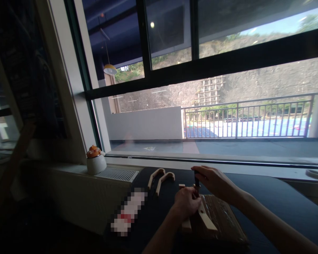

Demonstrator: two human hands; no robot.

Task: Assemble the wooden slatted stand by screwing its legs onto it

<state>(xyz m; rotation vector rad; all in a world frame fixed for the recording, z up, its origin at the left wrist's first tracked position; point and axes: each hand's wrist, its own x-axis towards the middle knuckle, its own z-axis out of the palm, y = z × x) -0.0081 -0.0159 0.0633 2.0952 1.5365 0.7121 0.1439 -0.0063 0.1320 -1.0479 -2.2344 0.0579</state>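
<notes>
My left hand is closed on the far end of a pale wooden piece that lies across a brown slatted wooden panel on the dark table. My right hand is closed round a dark-handled tool, held upright with its tip down at that same end of the piece. Both hands meet just above the panel's far edge. Two curved light wooden parts lie side by side on the table, to the left of the hands.
A blurred white and red flat object lies near the table's left edge. A white pot with an orange lid stands on the sill beside a vent grille. A tape roll rests on the sill at far right. Large windows face me.
</notes>
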